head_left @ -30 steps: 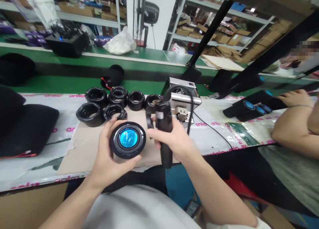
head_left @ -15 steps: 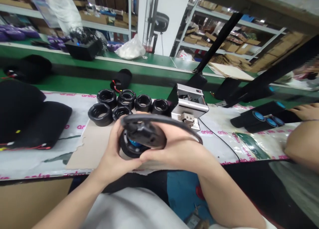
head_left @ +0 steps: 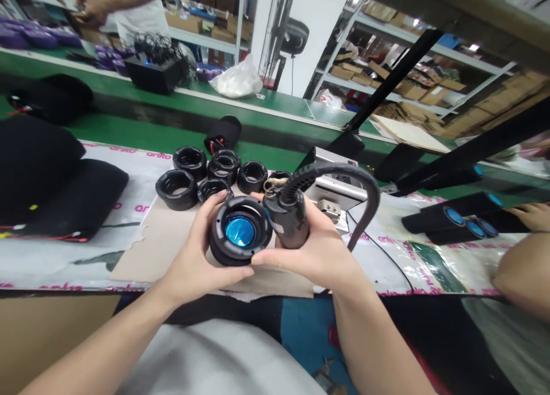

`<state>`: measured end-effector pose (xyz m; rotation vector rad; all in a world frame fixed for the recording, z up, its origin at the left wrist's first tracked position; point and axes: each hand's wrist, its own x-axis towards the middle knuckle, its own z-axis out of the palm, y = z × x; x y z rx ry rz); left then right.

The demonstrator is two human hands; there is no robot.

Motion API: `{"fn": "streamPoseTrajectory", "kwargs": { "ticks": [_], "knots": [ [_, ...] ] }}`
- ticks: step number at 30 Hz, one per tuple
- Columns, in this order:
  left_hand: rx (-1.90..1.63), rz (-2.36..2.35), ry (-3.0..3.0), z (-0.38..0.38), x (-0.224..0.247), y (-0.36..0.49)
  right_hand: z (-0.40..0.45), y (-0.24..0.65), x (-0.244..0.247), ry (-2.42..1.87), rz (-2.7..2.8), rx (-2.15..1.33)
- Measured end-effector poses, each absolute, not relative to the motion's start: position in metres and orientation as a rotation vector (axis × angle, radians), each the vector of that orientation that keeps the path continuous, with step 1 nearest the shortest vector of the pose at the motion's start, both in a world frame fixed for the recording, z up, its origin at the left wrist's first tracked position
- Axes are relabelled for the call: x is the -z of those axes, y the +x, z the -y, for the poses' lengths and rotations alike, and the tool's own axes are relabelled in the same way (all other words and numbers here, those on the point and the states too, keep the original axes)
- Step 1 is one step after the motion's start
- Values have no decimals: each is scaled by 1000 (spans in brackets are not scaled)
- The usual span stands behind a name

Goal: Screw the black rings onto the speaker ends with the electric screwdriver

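Note:
My left hand (head_left: 195,252) grips a round black housing with a blue mirrored lens (head_left: 239,232), its face turned up toward me. My right hand (head_left: 311,257) wraps around a black cylindrical handheld tool (head_left: 286,218), and its fingertips touch the lower edge of the housing. The tool's thick black cable (head_left: 365,194) arcs up and over to the right. The tool's nose sits against the housing's right rim. Several black rubber-like rings (head_left: 176,189) stand on a cardboard sheet (head_left: 137,257) just beyond my left hand.
A silver metal machine (head_left: 339,192) stands behind my right hand, partly hidden by the cable. Black tubes with blue ends (head_left: 447,220) lie at right near a co-worker's hand (head_left: 528,216). Black padded pieces (head_left: 43,183) lie at left. Another person stands at the far top left.
The housing now faces up, its blue lens showing, and the tool has moved off its face to its right side. The view has tilted slightly.

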<state>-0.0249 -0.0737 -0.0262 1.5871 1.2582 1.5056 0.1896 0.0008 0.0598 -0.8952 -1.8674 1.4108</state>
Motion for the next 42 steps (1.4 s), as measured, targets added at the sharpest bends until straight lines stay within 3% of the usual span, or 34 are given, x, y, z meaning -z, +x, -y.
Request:
{"fn": "streamPoseTrajectory", "kwargs": {
  "ticks": [5, 15, 28, 34, 42],
  "knots": [
    [-1487, -1258, 1575, 74, 20, -24, -3, 186, -66, -1014, 2051, -1303],
    [-1491, -1183, 1504, 74, 25, -25, -4, 187, -50, -850, 1946, -1347],
    [-1492, -1125, 1497, 73, 22, -23, 19, 180, -59, -1149, 1762, -1509],
    [-1425, -1264, 1525, 77, 32, -31, 22, 184, -59, -1286, 1930, -1268],
    [-1485, -1119, 1540, 76, 39, -33, 20, 180, -77, -1232, 2158, -1132]
  ]
}}
